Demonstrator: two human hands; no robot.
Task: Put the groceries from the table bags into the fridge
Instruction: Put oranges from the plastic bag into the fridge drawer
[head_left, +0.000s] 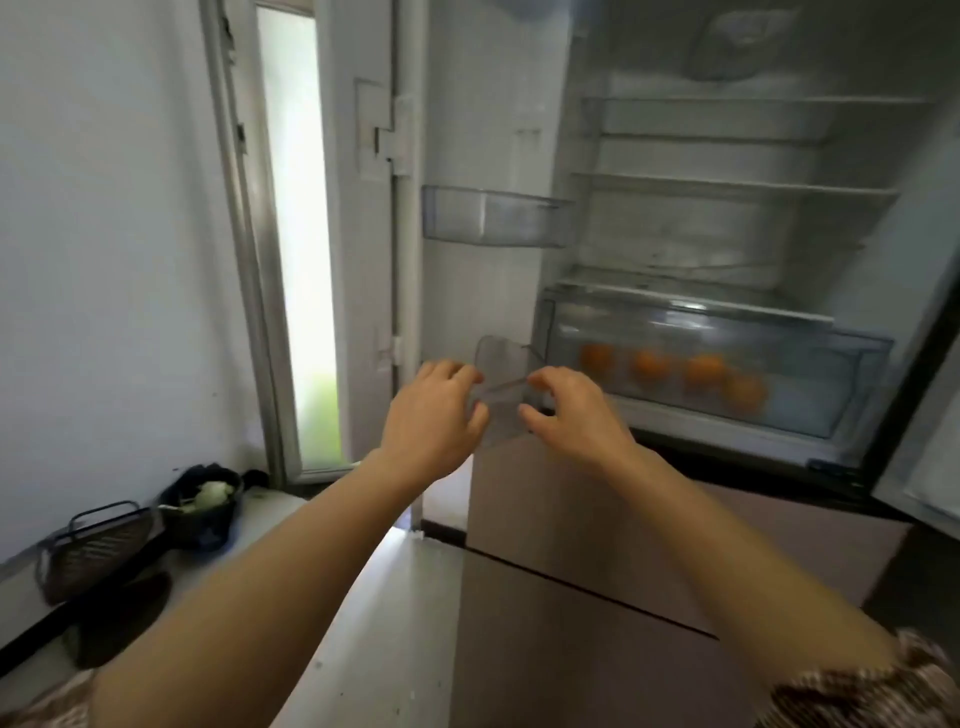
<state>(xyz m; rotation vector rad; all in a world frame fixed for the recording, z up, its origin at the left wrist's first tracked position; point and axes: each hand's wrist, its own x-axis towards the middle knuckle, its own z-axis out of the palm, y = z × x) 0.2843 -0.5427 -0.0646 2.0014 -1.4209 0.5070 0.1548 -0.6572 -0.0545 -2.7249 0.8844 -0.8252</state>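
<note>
The fridge (727, 234) stands open in front of me, its shelves bare. Several oranges (701, 371) lie in the clear crisper drawer (852, 384) at the bottom of the open compartment. My left hand (431, 415) and my right hand (571, 410) both hold a clear plastic door bin (501, 361) low at the inner side of the left fridge door (457, 130). The left fingers curl on its left end, the right fingers pinch its right end. The bin is tilted, and I see nothing inside it. No grocery bags are in view.
A second clear door bin (493, 215) hangs higher on the door. Beige lower fridge drawers (623, 545) are closed below my arms. A counter (270, 519) at the left bears a dark bowl with pale greens (205, 499) and a wire basket (93, 551). A bright narrow window (301, 234) is behind.
</note>
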